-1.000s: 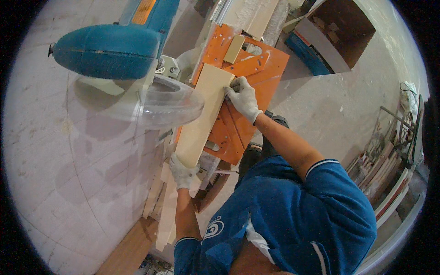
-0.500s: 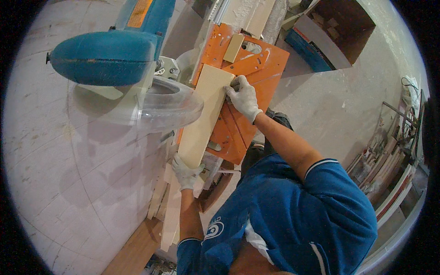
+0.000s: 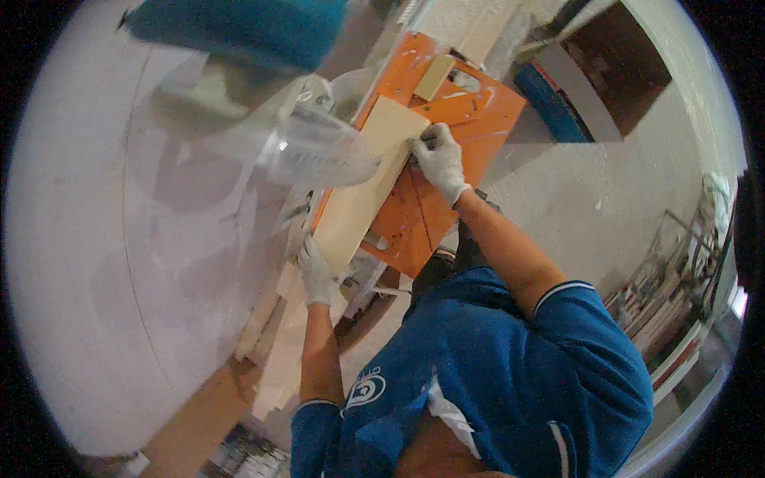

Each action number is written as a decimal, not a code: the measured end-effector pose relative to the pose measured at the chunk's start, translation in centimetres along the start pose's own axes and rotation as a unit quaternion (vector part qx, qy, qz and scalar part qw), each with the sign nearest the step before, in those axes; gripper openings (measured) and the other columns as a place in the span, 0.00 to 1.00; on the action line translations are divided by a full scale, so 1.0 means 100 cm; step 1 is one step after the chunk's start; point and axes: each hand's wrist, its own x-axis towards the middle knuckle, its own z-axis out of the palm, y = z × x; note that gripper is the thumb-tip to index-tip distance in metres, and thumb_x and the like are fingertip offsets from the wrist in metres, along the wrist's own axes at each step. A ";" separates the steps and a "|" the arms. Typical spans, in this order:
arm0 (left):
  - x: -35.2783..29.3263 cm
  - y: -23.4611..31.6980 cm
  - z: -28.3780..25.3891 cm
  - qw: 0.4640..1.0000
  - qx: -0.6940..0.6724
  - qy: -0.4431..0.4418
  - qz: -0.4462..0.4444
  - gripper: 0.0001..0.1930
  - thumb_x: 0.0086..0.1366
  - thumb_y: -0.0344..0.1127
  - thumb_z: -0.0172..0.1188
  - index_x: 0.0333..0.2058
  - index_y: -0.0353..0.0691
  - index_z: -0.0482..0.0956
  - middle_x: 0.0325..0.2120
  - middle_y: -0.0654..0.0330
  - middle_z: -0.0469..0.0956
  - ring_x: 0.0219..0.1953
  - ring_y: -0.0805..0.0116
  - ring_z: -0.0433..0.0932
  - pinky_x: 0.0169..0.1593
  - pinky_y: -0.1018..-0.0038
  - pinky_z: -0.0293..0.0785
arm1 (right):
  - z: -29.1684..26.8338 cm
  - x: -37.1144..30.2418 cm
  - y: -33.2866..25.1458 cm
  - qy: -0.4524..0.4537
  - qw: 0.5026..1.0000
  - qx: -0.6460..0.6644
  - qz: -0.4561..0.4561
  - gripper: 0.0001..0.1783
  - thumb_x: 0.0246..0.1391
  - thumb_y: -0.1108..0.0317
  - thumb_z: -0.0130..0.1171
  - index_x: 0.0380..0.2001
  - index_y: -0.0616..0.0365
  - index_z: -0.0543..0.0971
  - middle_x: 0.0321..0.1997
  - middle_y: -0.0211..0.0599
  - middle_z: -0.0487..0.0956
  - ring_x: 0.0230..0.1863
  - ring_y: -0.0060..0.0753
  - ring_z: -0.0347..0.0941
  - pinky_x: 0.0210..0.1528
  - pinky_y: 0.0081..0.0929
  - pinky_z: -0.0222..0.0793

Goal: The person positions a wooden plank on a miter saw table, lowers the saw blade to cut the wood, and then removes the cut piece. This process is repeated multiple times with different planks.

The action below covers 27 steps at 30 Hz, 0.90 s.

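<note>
A long cream board (image 3: 362, 195) lies lengthwise over an orange saw table (image 3: 414, 211). My left hand (image 3: 320, 275), in a whitish work glove, is closed around the board's near end; part of its fingers is hidden. At the far right corner, my gloved right hand (image 3: 442, 163) has its bent fingers pressed against the board's edge. Just left of the board hangs a saw's clear plastic guard (image 3: 323, 151), partly covering its left side. Above that guard is the saw's blue motor housing (image 3: 239, 32), blurred. No blade can be made out.
A small cream block (image 3: 434, 77) sits on the table past the board's far end. Pale strips (image 3: 279, 342) lie beyond my left hand. An open cardboard box (image 3: 637, 72) stands on the floor at far right, and scrap lengths (image 3: 661, 295) are piled along the right.
The whole view has shifted, with the saw, board and table higher and further right in the picture. Both hands keep their places on the board.
</note>
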 end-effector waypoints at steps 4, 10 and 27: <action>0.008 0.006 -0.004 0.995 -0.015 -0.066 -0.073 0.64 0.33 0.49 0.82 0.69 0.34 0.56 0.61 0.41 0.68 0.64 0.38 0.65 0.67 0.53 0.64 | -0.004 0.005 0.010 -0.047 0.996 0.070 0.002 0.17 0.59 0.60 0.67 0.38 0.62 0.76 0.33 0.41 0.84 0.35 0.32 0.81 0.38 0.33 0.79; -0.007 -0.005 0.017 0.996 -0.071 0.047 -0.030 0.38 0.41 0.41 0.75 0.53 0.37 0.70 0.47 0.43 0.76 0.51 0.42 0.75 0.55 0.53 0.73 | -0.072 0.059 -0.002 -0.184 0.981 -0.038 -0.044 0.13 0.62 0.65 0.63 0.47 0.60 0.82 0.39 0.28 0.82 0.34 0.22 0.74 0.37 0.25 0.74; -0.004 0.001 -0.009 0.998 -0.027 0.025 -0.054 0.59 0.31 0.51 0.82 0.65 0.44 0.63 0.55 0.49 0.74 0.59 0.45 0.72 0.65 0.48 0.63 | -0.110 -0.023 -0.406 -0.135 0.865 -0.077 -0.476 0.27 0.70 0.48 0.52 0.53 0.63 0.79 0.45 0.40 0.83 0.45 0.27 0.79 0.47 0.24 0.74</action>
